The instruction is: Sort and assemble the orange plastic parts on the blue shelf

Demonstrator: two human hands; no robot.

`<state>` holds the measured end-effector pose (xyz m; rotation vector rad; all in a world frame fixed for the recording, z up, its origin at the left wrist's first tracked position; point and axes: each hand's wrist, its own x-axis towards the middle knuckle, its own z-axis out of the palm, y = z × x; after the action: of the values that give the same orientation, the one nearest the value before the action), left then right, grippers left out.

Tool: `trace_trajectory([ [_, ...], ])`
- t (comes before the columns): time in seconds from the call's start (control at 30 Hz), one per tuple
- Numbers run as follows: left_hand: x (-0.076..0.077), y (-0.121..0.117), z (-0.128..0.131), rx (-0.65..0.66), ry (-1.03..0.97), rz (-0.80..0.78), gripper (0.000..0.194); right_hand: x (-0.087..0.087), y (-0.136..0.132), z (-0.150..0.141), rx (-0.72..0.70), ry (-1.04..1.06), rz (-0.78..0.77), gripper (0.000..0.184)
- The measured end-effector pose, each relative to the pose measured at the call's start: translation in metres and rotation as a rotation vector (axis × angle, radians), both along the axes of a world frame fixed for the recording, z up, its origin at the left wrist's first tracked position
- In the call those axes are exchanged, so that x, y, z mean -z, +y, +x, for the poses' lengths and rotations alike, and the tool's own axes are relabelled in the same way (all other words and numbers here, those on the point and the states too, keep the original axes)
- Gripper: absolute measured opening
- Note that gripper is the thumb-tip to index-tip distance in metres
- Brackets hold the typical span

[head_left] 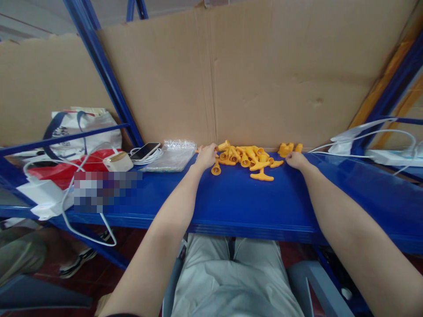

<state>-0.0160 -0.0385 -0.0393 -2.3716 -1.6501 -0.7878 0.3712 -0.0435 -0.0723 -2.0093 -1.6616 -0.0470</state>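
Note:
A pile of yellow plastic pieces (246,155) lies at the back of the blue shelf, some T-shaped, others with funnel-like ends. At the pile's left end, my left hand (206,156) is closed around a yellow plastic piece (197,151), which pokes out beside the fingers and is mostly hidden. To the right of the pile, my right hand (296,161) has curled fingers against a small group of yellow pieces (286,149) by the cardboard. What those fingers hold, if anything, is hidden. One T-shaped piece (262,177) lies nearest to me.
Left of the pile are clear plastic bags (172,160), a phone (146,151) on a coiled white cable, chargers (42,193) and a tote bag (86,127). A cardboard wall (264,79) closes the back. White cables (350,141) run along the right. Another person's leg (23,251) shows lower left.

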Motion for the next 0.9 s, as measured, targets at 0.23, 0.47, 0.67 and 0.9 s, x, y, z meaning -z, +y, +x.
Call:
trace_trajectory([
  [0.23,-0.016,-0.016,0.014,0.15,0.072,0.128,0.029,-0.035,-0.01,-0.043,0.039,-0.029,0.054,0.036],
  [0.47,-0.021,-0.027,0.029,0.298,0.232,0.144,0.028,-0.055,-0.014,-0.109,-0.499,0.062,0.219,0.038],
  [0.67,-0.02,-0.03,0.037,0.377,0.28,0.171,0.026,-0.056,-0.025,-0.144,-0.662,-0.224,0.184,0.035],
  [0.9,-0.017,-0.027,0.038,0.43,0.256,0.153,0.025,-0.06,-0.033,-0.148,-0.648,-0.409,0.079,0.028],
])
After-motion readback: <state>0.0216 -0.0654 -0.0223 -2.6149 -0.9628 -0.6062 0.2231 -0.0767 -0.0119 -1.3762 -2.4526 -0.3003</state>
